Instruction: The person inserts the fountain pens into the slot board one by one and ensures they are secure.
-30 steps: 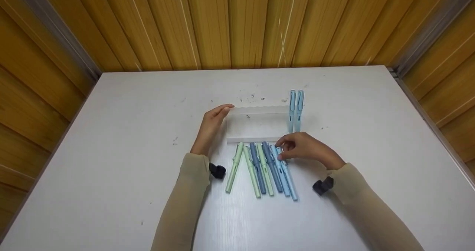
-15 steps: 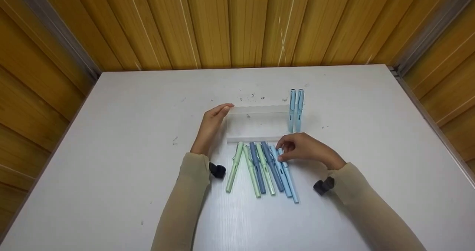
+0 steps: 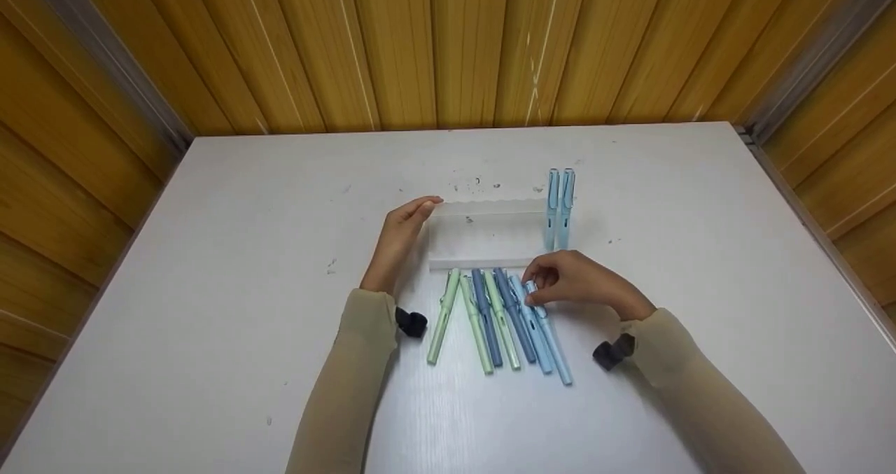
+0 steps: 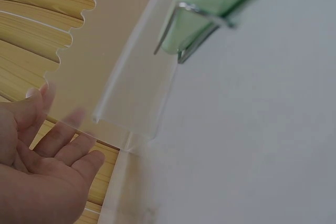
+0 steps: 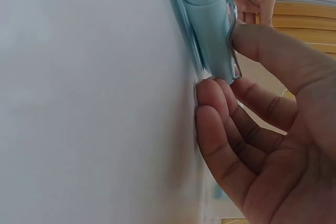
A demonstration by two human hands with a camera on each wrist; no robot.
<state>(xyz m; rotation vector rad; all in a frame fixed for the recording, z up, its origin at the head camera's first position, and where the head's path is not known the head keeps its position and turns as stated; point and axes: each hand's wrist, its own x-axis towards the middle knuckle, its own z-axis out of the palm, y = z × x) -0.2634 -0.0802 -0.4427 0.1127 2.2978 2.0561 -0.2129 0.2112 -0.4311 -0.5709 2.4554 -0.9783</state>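
A clear pen stand (image 3: 483,263) with a scalloped top edge stands mid-table. My left hand (image 3: 399,239) holds its left end, fingers and thumb at the clear panel (image 4: 100,51). My right hand (image 3: 581,283) pinches the clip end of a light blue pen (image 3: 558,351); in the right wrist view its cap (image 5: 210,30) lies between thumb and fingers. Another light blue pen (image 3: 535,330) lies beside it. Two light blue pens (image 3: 566,190) stand upright at the stand's right end. Green pens (image 3: 442,320) and dark blue pens (image 3: 516,316) lie in front of the stand.
The white table (image 3: 210,285) has small dark marks on its surface. Yellow wood-look panels (image 3: 462,47) rise behind it and at both sides. Black wrist cameras (image 3: 411,323) sit at both sleeves.
The lower end of the pinched light blue pen has swung to the right, away from its neighbour. My left hand and the stand have stayed in place.
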